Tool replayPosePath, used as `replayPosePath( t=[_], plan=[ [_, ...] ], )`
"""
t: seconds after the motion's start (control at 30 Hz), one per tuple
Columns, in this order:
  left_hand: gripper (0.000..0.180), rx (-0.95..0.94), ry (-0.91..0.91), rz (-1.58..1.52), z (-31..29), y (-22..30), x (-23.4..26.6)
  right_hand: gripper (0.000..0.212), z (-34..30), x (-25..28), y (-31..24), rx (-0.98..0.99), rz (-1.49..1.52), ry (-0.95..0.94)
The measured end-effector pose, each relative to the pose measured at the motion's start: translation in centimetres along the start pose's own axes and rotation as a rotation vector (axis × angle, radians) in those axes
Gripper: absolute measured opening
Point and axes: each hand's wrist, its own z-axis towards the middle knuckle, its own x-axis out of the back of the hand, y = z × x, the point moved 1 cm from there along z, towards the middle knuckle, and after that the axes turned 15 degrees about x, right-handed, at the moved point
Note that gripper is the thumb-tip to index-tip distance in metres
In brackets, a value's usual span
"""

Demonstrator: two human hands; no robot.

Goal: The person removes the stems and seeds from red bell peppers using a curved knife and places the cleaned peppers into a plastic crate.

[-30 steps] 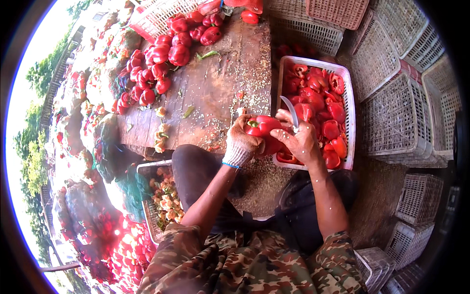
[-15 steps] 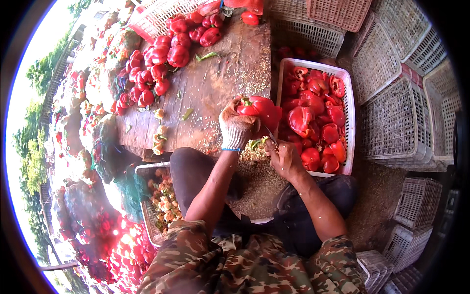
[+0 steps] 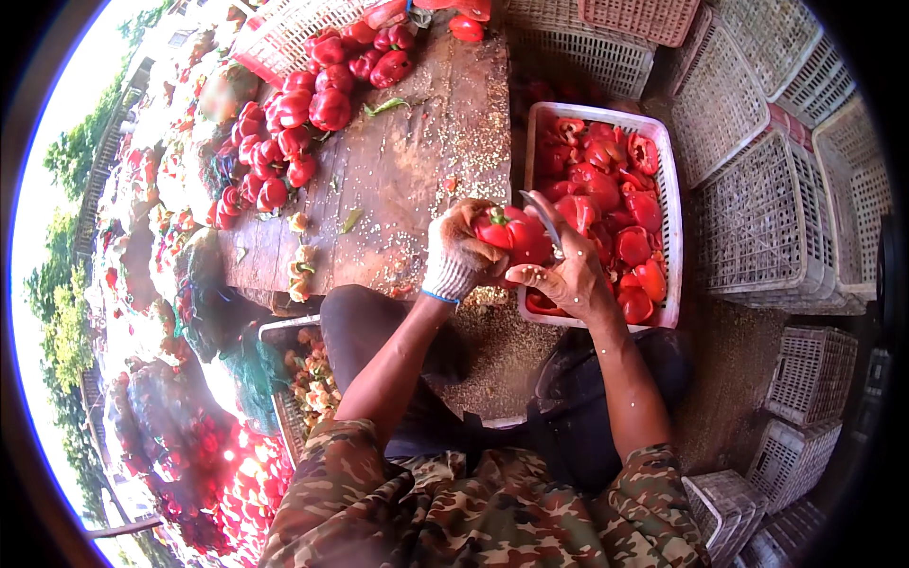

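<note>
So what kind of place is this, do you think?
Probably an outdoor produce-sorting spot at a farm or market. The left hand holds a red pepper over a wooden table heaped with more; a white basket holds cut pieces, and empty crates stand beside it.

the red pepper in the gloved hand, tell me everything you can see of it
The red bell pepper is whole-looking, glossy, with a short green stem on its upper left. The gloved left hand grips it from the left above the wooden table's near edge, beside the white basket of cut red pieces. The bare right hand holds a knife blade against its right side. Its underside is hidden.
</note>
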Motion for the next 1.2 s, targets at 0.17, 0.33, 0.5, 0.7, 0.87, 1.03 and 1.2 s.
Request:
replayPosePath(
  t=[0.17,0.33,0.5,0.7,0.87,1.03,1.2],
  plan=[
    [0.062,0.008,-0.266,-0.206,-0.4,-1.3,-1.8,0.06,-1.4,1.3,0.6,-0.081,0.254,-0.059],
    [0.038,0.138,-0.397,-0.376,-1.3,-0.7,-2.6,0.036,-2.8,1.8,0.9,-0.18,0.387,0.094],
    [0.023,0.154,-0.258,-0.593,-0.3,-5.4,-8.0,0.025,-2.3,2.0,1.3,-0.245,0.407,0.278],
    [0.015,0.228,0.036,-0.729,4.0,-6.9,-9.3,0.025,-2.8,3.1,2.1,0.112,-0.104,0.269],
    [0.019,0.37,0.202,-0.128,6.4,-3.6,-4.2,0.03,-3.7,4.3,1.2,0.037,-0.145,0.607],
    [0.024,-0.109,-0.144,0.179,6.4,-2.7,-4.1,0.062,-3.0,7.6,1.6,-0.18,-0.605,0.1],
    [0.039,-0.091,-0.589,0.098,5.2,-0.7,-6.4,0.068,-2.6,5.8,0.9,-0.055,-0.17,0.023]
  ],
)
